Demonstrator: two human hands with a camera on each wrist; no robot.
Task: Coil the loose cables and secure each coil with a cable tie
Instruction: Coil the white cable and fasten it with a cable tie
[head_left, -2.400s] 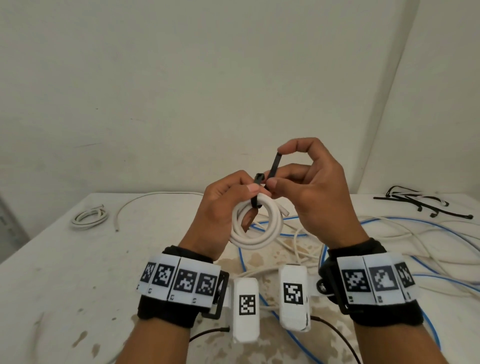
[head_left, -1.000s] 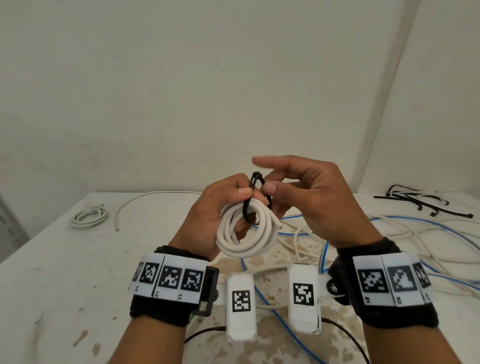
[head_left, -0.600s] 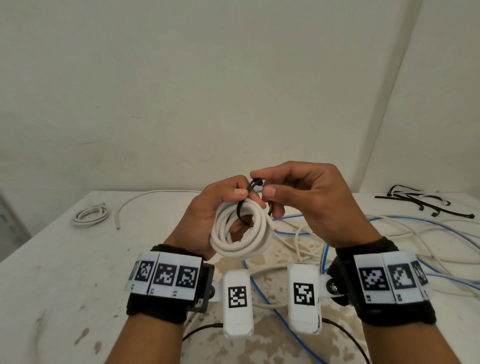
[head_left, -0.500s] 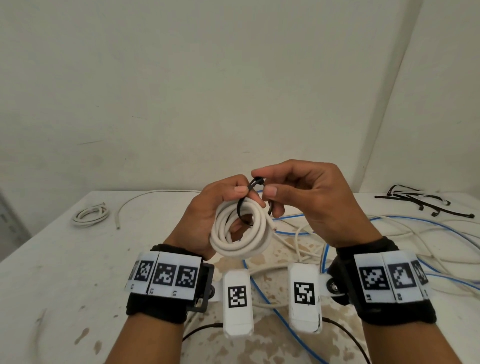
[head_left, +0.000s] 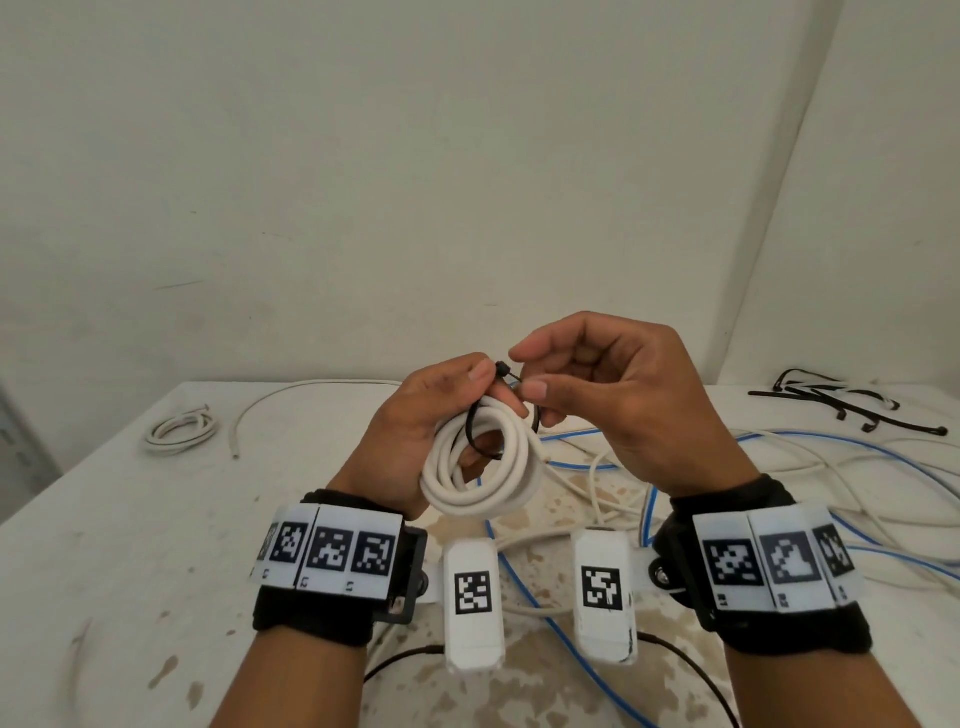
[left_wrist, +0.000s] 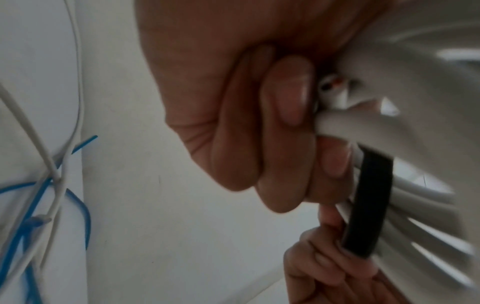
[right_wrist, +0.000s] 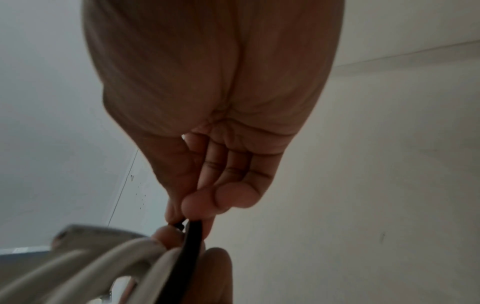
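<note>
A white cable coil (head_left: 480, 480) is held up above the table, gripped at its top by my left hand (head_left: 441, 410). A black cable tie (head_left: 475, 423) loops loosely around the coil's top strands, its small head (head_left: 502, 370) sticking up beside my left thumb. My right hand (head_left: 597, 384) pinches the tie right by that head, thumb and forefinger together. In the left wrist view the tie (left_wrist: 369, 205) crosses the coil (left_wrist: 428, 144) as a flat black band. In the right wrist view the tie (right_wrist: 191, 242) runs down from my fingertips (right_wrist: 200, 202) over the coil (right_wrist: 103, 267).
On the white table (head_left: 104, 545), a second white coil (head_left: 179, 431) lies at the far left beside a loose white cable (head_left: 291, 397). Tangled blue and white cables (head_left: 810, 467) spread over the right. Several black cable ties (head_left: 831, 405) lie at the far right.
The tie's long tail, upright 2.4 s ago, has been threaded into a loop around the coil. My right hand opened briefly, then pinched the tie by its head again. The coil sank slightly.
</note>
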